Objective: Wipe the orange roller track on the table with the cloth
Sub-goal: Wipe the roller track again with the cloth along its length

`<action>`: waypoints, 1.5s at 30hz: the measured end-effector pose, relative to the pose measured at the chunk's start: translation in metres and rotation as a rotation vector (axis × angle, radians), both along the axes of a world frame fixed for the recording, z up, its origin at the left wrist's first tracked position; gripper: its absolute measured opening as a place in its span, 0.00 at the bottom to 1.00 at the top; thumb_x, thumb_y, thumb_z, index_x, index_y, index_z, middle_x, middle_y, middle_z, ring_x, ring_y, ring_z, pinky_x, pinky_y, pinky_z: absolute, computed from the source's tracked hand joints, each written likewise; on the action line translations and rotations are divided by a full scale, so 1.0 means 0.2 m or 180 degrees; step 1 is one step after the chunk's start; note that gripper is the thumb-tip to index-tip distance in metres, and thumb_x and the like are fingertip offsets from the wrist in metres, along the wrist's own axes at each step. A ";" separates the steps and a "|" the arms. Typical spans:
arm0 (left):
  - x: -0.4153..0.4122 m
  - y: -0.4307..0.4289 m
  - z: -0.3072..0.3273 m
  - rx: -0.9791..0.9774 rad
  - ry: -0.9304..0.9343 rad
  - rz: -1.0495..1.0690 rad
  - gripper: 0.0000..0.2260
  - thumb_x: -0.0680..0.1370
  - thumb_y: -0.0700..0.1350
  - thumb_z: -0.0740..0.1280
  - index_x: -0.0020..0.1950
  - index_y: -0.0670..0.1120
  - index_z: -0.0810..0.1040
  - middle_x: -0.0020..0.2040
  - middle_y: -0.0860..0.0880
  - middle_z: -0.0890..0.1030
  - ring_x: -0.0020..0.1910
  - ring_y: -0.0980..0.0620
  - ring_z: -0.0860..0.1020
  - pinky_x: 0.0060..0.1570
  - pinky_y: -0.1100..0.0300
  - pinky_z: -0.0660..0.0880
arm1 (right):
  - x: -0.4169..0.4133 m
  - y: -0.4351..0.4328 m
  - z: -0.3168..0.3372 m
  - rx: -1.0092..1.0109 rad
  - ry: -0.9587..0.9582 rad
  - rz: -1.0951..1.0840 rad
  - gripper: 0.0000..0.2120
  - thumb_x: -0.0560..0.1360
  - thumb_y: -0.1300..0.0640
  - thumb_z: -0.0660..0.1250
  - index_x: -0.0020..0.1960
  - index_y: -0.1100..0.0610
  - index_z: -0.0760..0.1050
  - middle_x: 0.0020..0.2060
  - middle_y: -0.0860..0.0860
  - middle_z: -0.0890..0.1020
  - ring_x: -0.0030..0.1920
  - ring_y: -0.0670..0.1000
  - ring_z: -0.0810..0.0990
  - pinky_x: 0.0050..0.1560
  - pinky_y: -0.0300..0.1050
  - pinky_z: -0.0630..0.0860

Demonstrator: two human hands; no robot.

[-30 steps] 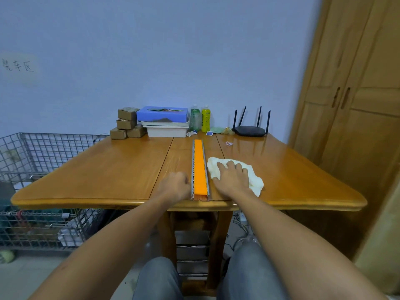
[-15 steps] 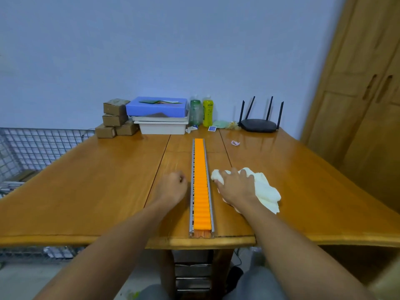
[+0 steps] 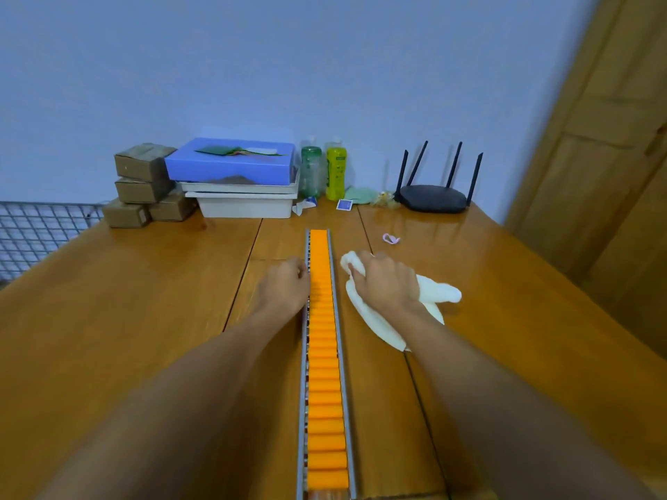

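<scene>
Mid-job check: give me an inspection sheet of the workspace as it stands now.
Surface: wooden table, glossy, seams run lengthwise.
Job's things: orange track runs down the centre; white cloth lies right of it, not on the rollers.
Clutter: cardboard boxes, blue box on white trays, two bottles, router, pink loop, all at the far edge.
Hands: left hand fisted against the track's left rail; right hand gripping the cloth.
Cables: nothing seen.
Surroundings: wire basket left, wooden cabinet right.
</scene>
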State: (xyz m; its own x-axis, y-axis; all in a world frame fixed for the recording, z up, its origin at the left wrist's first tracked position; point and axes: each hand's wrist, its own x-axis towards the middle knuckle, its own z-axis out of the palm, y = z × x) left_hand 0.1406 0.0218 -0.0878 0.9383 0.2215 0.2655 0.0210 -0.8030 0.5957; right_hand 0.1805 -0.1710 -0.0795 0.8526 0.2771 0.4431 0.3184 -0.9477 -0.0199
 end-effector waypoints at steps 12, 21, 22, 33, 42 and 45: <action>0.35 0.13 -0.13 -0.0341 -0.0079 -0.0238 0.12 0.84 0.47 0.63 0.66 0.50 0.80 0.44 0.56 0.83 0.35 0.57 0.80 0.33 0.61 0.74 | 0.62 0.28 0.33 0.0486 -0.0316 0.0099 0.22 0.81 0.41 0.49 0.62 0.54 0.71 0.44 0.57 0.79 0.45 0.62 0.79 0.38 0.50 0.66; 0.41 0.15 -0.19 -0.0430 -0.0207 -0.0215 0.12 0.83 0.51 0.64 0.65 0.55 0.80 0.35 0.56 0.80 0.32 0.57 0.78 0.30 0.61 0.67 | 0.81 0.56 0.16 0.0056 0.0223 0.0558 0.15 0.80 0.48 0.56 0.61 0.52 0.77 0.54 0.57 0.81 0.54 0.62 0.80 0.43 0.48 0.67; 0.41 0.16 -0.19 -0.0426 -0.0218 -0.0214 0.12 0.83 0.50 0.64 0.65 0.55 0.80 0.34 0.57 0.79 0.31 0.58 0.77 0.29 0.62 0.66 | 0.81 0.58 0.10 0.0018 0.0261 0.0566 0.15 0.80 0.48 0.58 0.58 0.51 0.79 0.54 0.55 0.82 0.54 0.60 0.81 0.43 0.47 0.67; 0.41 0.15 -0.19 -0.0403 -0.0206 -0.0202 0.12 0.83 0.50 0.64 0.66 0.54 0.80 0.36 0.55 0.80 0.35 0.53 0.79 0.32 0.57 0.72 | 0.77 0.55 -0.02 0.0246 0.0019 0.0129 0.12 0.80 0.49 0.62 0.56 0.54 0.80 0.50 0.53 0.78 0.50 0.56 0.81 0.41 0.46 0.66; 0.41 0.15 -0.19 -0.0361 -0.0076 -0.0148 0.12 0.83 0.52 0.63 0.66 0.56 0.78 0.46 0.56 0.84 0.38 0.57 0.81 0.34 0.61 0.72 | 0.71 0.36 0.02 -0.0122 0.0094 -0.0121 0.11 0.80 0.52 0.61 0.53 0.55 0.80 0.49 0.53 0.81 0.49 0.56 0.82 0.40 0.45 0.68; 0.40 0.15 -0.18 -0.0383 -0.0009 -0.0189 0.12 0.83 0.53 0.63 0.66 0.56 0.78 0.50 0.56 0.82 0.40 0.57 0.81 0.35 0.60 0.74 | 0.68 0.27 0.08 -0.0244 -0.0012 -0.0159 0.10 0.80 0.53 0.61 0.53 0.55 0.80 0.50 0.53 0.82 0.48 0.57 0.82 0.40 0.46 0.69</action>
State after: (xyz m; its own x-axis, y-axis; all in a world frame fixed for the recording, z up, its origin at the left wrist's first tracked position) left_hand 0.2215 0.0515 -0.1233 0.9500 0.1961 0.2430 -0.0262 -0.7254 0.6878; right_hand 0.3164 -0.1168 -0.0636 0.8646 0.2675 0.4254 0.2706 -0.9612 0.0545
